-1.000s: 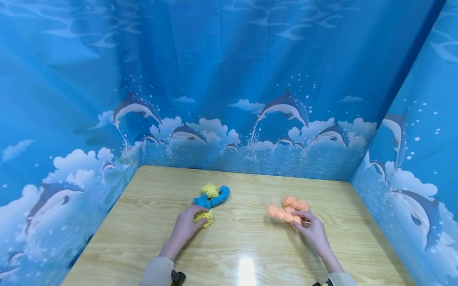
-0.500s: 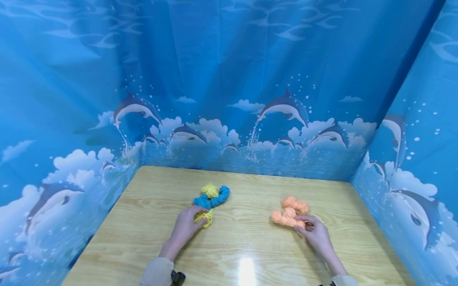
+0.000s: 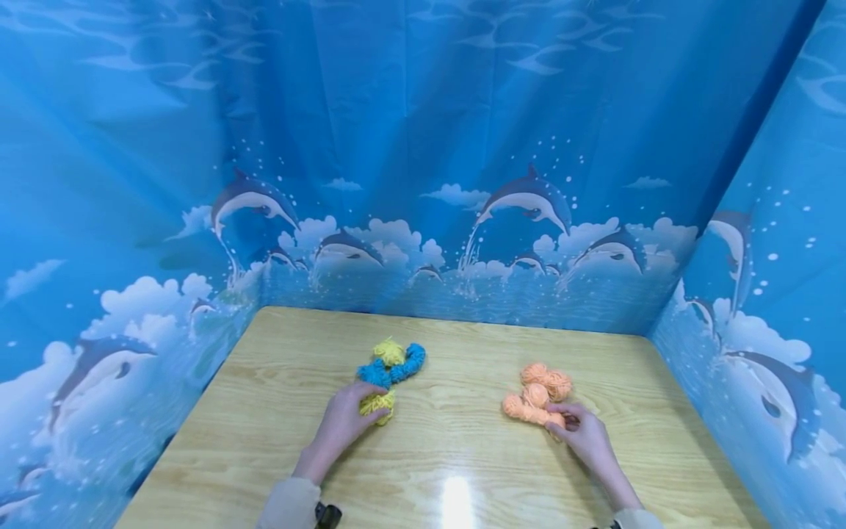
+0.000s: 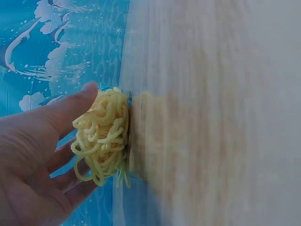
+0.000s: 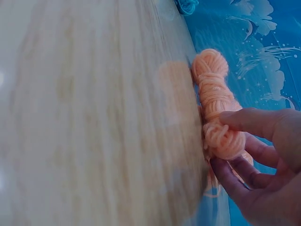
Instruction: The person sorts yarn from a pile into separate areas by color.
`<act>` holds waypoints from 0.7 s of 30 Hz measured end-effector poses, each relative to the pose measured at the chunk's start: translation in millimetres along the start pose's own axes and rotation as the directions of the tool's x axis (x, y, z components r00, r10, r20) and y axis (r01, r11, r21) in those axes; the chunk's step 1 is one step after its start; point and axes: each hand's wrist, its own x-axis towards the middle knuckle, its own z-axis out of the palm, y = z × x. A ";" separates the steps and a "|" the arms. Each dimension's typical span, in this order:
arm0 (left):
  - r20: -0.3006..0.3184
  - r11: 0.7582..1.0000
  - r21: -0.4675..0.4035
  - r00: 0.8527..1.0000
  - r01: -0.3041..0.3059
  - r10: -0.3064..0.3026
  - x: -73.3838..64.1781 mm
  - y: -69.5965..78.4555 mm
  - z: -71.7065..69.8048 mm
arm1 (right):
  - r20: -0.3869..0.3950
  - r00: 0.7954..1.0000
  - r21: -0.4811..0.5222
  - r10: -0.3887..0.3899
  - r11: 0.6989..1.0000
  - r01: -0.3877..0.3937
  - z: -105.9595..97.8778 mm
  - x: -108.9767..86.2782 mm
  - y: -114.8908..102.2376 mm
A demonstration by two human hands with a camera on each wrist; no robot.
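Observation:
On the left of the table, my left hand (image 3: 345,419) holds a bundle of loopy yellow yarn (image 4: 106,136) between thumb and fingers. Just beyond it a twisted skein of blue yarn (image 3: 411,362) lies in a bent shape, with more yellow yarn (image 3: 388,352) at its far side. Over on the right, my right hand (image 3: 585,433) pinches the near right end of a peach yarn skein (image 5: 216,94), thumb on one side and fingers on the other. Behind that skein lies more peach yarn (image 3: 547,380), bunched close against it.
The wooden table (image 3: 456,433) carries both yarn groups, with a wide stretch of tabletop between them. Blue curtains (image 3: 423,147) printed with dolphins stand along its back and sides. A bright light reflection shows near the front.
My right hand has shifted slightly right and toward me, and the peach skein it holds has come to lie still in front of the other peach yarn. The left hand has barely moved.

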 end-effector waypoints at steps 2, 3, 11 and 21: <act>0.006 1.000 0.010 1.000 -0.001 0.001 -0.4 0.5 -0.1 | 0.003 1.000 0.001 -0.002 1.000 0.002 0.0 -0.1 0.8; 0.009 1.000 0.017 1.000 -0.005 0.004 -0.6 0.6 -0.1 | 0.002 1.000 0.000 -0.005 1.000 0.005 0.0 -0.2 1.2; 0.037 0.999 0.049 0.999 -0.015 0.014 -2.3 -0.1 0.6 | -0.002 1.000 -0.006 -0.029 1.000 0.029 0.3 -0.8 4.0; 0.034 1.000 0.031 0.999 0.001 -0.002 -2.8 1.8 -0.3 | -0.006 0.999 -0.003 -0.040 0.999 0.040 -0.3 -1.3 2.2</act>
